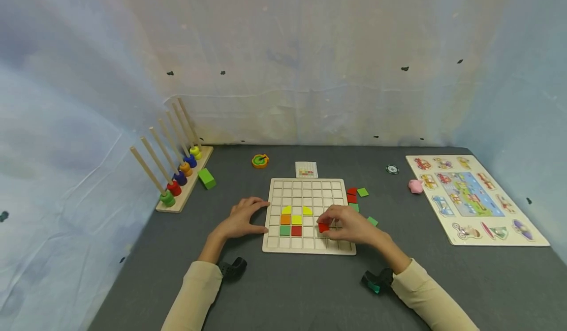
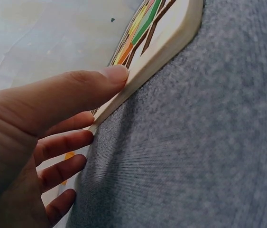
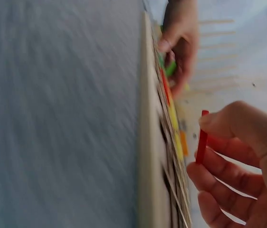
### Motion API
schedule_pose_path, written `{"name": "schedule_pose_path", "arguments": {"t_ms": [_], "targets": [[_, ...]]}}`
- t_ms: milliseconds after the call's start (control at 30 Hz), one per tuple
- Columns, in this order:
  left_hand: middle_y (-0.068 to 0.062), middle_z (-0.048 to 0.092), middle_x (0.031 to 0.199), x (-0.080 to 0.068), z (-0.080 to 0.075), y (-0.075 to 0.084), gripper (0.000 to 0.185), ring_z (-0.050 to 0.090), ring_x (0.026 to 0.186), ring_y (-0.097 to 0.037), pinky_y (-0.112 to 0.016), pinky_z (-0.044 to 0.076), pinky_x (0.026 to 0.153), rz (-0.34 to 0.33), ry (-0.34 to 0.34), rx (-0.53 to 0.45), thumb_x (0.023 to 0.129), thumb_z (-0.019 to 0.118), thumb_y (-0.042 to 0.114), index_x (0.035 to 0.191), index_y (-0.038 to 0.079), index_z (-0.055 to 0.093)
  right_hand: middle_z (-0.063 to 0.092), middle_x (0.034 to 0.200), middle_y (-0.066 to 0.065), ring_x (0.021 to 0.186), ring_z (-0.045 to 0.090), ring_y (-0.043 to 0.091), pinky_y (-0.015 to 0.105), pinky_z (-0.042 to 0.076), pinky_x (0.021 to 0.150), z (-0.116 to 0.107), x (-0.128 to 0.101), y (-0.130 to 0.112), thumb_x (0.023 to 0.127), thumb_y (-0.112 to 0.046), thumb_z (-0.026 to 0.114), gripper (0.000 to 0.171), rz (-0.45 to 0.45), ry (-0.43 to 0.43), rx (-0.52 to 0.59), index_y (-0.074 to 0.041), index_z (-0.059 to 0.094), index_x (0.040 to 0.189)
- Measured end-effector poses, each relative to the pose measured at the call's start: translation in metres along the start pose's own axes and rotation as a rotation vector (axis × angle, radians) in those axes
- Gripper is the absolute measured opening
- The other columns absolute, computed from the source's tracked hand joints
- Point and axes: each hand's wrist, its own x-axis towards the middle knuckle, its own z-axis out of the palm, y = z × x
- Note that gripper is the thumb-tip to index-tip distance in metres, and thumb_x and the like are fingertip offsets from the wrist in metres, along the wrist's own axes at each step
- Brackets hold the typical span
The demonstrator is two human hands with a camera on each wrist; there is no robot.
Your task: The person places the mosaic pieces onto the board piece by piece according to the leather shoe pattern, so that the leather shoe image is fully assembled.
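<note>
I see my right hand [image 1: 352, 225] with its fingers [image 3: 218, 164] pinched on a red tile [image 1: 323, 227], held just above the grid board [image 1: 305, 186] toward its 4 o'clock corner. My left hand [image 1: 241, 219] rests at the board's 9 o'clock edge, fingers straight and touching the rim. More loose tiles [image 1: 362, 192] lie on the grey surface [image 1: 283, 291] at the board's 3 o'clock side.
</note>
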Motion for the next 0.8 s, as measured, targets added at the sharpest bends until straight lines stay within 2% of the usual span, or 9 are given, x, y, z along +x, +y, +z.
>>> {"name": "schedule_pose_path", "arguments": {"t_ms": [133,333,567,800], "targets": [[-0.006,0.044,0.134,0.000,0.000,0.001,0.072,0.036,0.121,-0.028,-0.055,0.026,0.092,-0.002,0.001,0.006,0.075,0.075,0.043,0.137,0.018,0.048,0.066,0.097,-0.001,0.083,0.059,0.009,0.024,0.048,0.072,0.014,0.009,-0.004,0.080,-0.016,0.073,0.024,-0.031,0.019,-0.038,-0.008,0.070,0.102],[-0.006,0.043,0.134,0.000,0.000,0.001,0.072,0.036,0.121,-0.029,-0.056,0.026,0.092,0.002,0.000,0.014,0.075,0.075,0.045,0.137,0.018,0.048,0.068,0.093,-0.002,0.082,0.060,0.008,0.024,0.047,0.072,0.026,0.017,-0.008,0.077,-0.017,0.077,0.023,-0.069,0.059,-0.069,-0.010,0.072,0.098],[-0.007,0.045,0.132,0.000,0.002,-0.002,0.071,0.037,0.118,-0.029,-0.057,0.026,0.092,0.018,0.016,0.021,0.075,0.076,0.041,0.135,0.016,0.049,0.067,0.088,-0.003,0.083,0.059,0.008,0.023,0.047,0.074,0.030,0.018,-0.006,0.075,-0.019,0.078,0.015,-0.106,0.064,-0.080,-0.013,0.072,0.088],[-0.007,0.044,0.133,0.000,0.002,-0.002,0.072,0.037,0.119,-0.029,-0.056,0.026,0.092,0.016,0.013,0.017,0.075,0.076,0.041,0.136,0.016,0.049,0.064,0.089,0.000,0.083,0.056,0.011,0.024,0.046,0.072,0.027,0.015,-0.002,0.076,-0.010,0.075,0.013,-0.158,0.069,-0.066,-0.012,0.073,0.089]]}}
